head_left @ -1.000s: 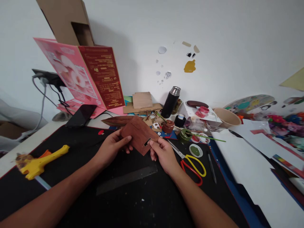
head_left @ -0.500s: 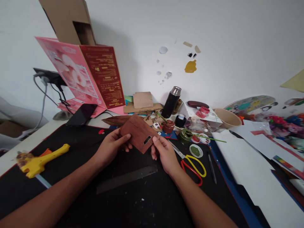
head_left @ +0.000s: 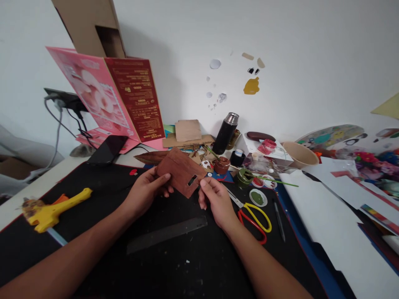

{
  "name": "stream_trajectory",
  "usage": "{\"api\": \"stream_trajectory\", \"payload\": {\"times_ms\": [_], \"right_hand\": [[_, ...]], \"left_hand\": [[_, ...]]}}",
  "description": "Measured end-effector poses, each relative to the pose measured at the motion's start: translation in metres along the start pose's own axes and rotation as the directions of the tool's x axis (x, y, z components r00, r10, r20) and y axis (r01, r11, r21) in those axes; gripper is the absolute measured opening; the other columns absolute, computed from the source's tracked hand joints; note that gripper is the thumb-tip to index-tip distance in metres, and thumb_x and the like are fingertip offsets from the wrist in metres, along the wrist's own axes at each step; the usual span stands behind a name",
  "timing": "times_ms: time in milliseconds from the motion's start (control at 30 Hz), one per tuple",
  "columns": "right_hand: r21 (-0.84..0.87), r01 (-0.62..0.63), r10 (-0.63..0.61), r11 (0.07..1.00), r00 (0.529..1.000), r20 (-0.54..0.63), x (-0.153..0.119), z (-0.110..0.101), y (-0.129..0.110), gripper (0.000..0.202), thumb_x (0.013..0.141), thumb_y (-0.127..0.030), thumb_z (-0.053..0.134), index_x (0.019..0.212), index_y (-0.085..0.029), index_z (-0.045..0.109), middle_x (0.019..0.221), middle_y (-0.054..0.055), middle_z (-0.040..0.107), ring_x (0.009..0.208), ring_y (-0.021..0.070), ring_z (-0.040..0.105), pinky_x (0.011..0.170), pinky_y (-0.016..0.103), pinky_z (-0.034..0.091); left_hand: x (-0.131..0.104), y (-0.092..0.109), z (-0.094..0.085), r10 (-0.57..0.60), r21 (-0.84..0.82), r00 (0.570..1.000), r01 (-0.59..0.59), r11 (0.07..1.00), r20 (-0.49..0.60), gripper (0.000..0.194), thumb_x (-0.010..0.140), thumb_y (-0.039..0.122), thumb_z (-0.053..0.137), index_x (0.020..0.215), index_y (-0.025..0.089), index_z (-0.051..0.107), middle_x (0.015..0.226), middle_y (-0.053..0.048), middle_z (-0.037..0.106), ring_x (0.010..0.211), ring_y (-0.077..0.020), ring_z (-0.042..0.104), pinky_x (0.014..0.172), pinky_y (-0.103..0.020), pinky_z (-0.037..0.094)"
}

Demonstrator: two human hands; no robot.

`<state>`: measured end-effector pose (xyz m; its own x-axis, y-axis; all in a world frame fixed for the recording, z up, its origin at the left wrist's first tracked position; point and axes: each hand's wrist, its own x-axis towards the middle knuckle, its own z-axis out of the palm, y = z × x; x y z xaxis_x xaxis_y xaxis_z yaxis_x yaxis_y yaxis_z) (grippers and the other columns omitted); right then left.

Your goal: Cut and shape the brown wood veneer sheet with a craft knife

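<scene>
A brown-painted cardboard piece (head_left: 177, 168) with a small rectangular cut-out is held tilted above the black mat. My left hand (head_left: 151, 187) grips its left edge, thumb on top and fingers beneath. At the right corner, by the cut-out, the thumb and fingers of my right hand (head_left: 215, 197) pinch the edge. Below the hands a clear ruler (head_left: 168, 234) lies flat on the mat. Scissors (head_left: 254, 216) with one yellow and one red handle rest just right of my right hand. Behind the piece lies a brown leaf-shaped piece (head_left: 151, 158).
A yellow glue gun (head_left: 56, 209) and a black phone (head_left: 107, 149) lie to the left. Open jars of brown paint (head_left: 221, 165) and green paint (head_left: 244, 178) stand behind the scissors, near a black flask (head_left: 225, 135). A dark pen (head_left: 279, 220) and white sheets (head_left: 333, 232) are on the right.
The cardboard piece has tilted and shifted slightly up and to the left, with both hands still at its edges. The other things look the same.
</scene>
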<state>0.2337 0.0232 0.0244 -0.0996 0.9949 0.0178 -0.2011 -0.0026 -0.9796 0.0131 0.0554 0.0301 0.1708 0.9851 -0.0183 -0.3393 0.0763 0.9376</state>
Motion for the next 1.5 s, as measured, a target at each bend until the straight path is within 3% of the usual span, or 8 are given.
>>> {"api": "stream_trajectory", "payload": {"times_ms": [300,633,833,967,1100,1500], "right_hand": [[-0.072,-0.019,0.021,0.997,0.999,0.033,0.0004,0.0031,-0.0001,0.039,0.089,-0.058,0.071,0.083,-0.022,0.058,0.052,-0.007,0.055,0.041,0.0096,0.047,0.043,0.023,0.034],[-0.138,-0.019,0.018,0.990,1.000,-0.011,0.0002,0.0034,-0.0025,0.039,0.089,-0.056,0.070,0.076,-0.022,0.056,0.052,-0.007,0.053,0.042,0.0094,0.048,0.044,0.023,0.035],[-0.099,-0.026,0.029,0.995,0.999,0.024,-0.0003,0.0036,-0.0029,0.040,0.089,-0.060,0.069,0.085,-0.021,0.059,0.055,-0.007,0.055,0.042,0.0095,0.048,0.043,0.022,0.034],[-0.097,-0.032,0.034,0.995,0.999,0.025,-0.0003,0.0044,-0.0017,0.043,0.089,-0.063,0.069,0.095,-0.020,0.064,0.054,-0.007,0.054,0.042,0.0105,0.047,0.043,0.023,0.034],[-0.133,-0.030,0.029,0.991,1.000,-0.011,0.0006,0.0027,-0.0009,0.042,0.087,-0.061,0.071,0.089,-0.020,0.064,0.051,-0.007,0.053,0.042,0.0109,0.047,0.043,0.024,0.036],[-0.128,-0.041,0.038,0.991,0.999,-0.026,0.0005,0.0013,-0.0011,0.045,0.087,-0.064,0.069,0.091,-0.020,0.063,0.052,-0.007,0.053,0.041,0.0103,0.044,0.042,0.024,0.033]], "left_hand": [[-0.0001,0.0005,0.0015,-0.002,-0.003,1.000,0.002,1.000,-0.010,0.041,0.075,0.039,0.092,0.096,0.014,0.067,0.070,-0.002,0.071,0.056,-0.0138,0.067,0.046,-0.019,0.052],[-0.0003,0.0000,0.0020,-0.004,-0.005,1.000,0.004,1.000,-0.012,0.043,0.074,0.042,0.092,0.095,0.014,0.068,0.071,-0.002,0.071,0.056,-0.0141,0.067,0.046,-0.020,0.053],[-0.0002,-0.0006,0.0008,-0.010,0.007,1.000,0.010,1.000,-0.014,0.040,0.075,0.041,0.091,0.093,0.014,0.067,0.069,-0.003,0.071,0.056,-0.0143,0.067,0.047,-0.020,0.053],[-0.0031,-0.0002,0.0021,-0.008,0.083,1.000,0.005,0.997,0.030,0.038,0.081,0.043,0.087,0.096,0.015,0.066,0.069,-0.004,0.073,0.055,-0.0145,0.067,0.049,-0.021,0.054],[-0.0068,0.0011,0.0051,0.002,0.132,0.997,-0.012,0.991,0.073,0.037,0.083,0.045,0.084,0.097,0.016,0.066,0.069,-0.004,0.074,0.057,-0.0156,0.067,0.050,-0.022,0.054],[-0.0084,0.0042,0.0097,0.055,0.212,0.997,-0.066,0.975,0.059,0.038,0.084,0.050,0.082,0.093,0.017,0.065,0.069,-0.004,0.073,0.056,-0.0155,0.066,0.051,-0.024,0.054]]}}
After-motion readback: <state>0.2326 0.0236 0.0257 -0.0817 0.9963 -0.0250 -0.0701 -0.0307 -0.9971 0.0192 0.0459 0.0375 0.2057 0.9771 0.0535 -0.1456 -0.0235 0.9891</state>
